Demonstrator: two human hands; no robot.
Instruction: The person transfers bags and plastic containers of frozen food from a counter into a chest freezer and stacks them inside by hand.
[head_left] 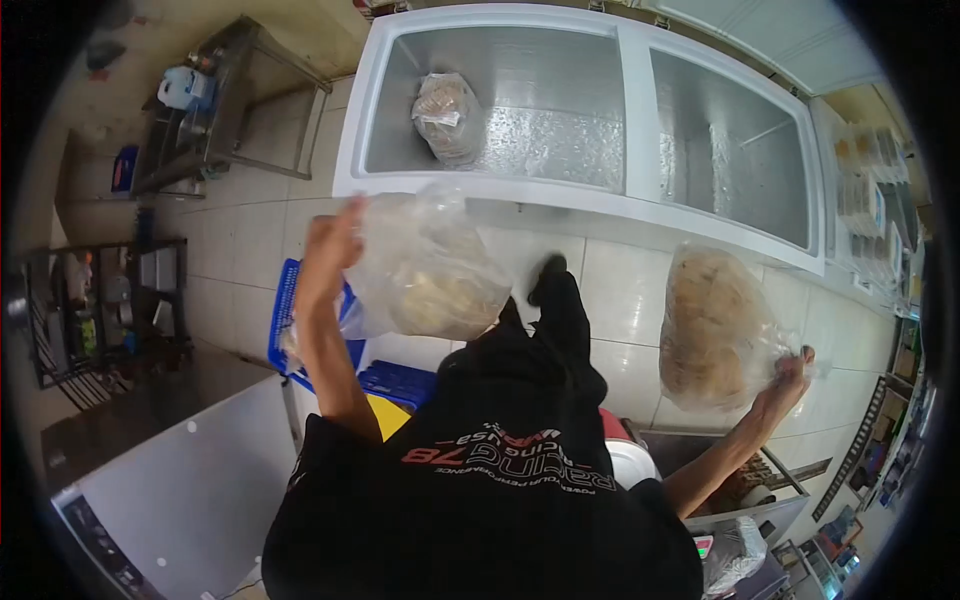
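two bags going here: my left hand (pixel 335 245) fingers pinch a clear bag (pixel 430 270) by the open freezer (pixel 590 110), right hand (pixel 790 380) grips another bag (pixel 715 325) by its neck. thin plastic, either could slip or tear.

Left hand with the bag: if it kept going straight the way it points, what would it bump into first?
Probably the white rim of the open freezer, just ahead of the left hand and its plastic bag. Depth is hard to judge, so it might pass over the rim.
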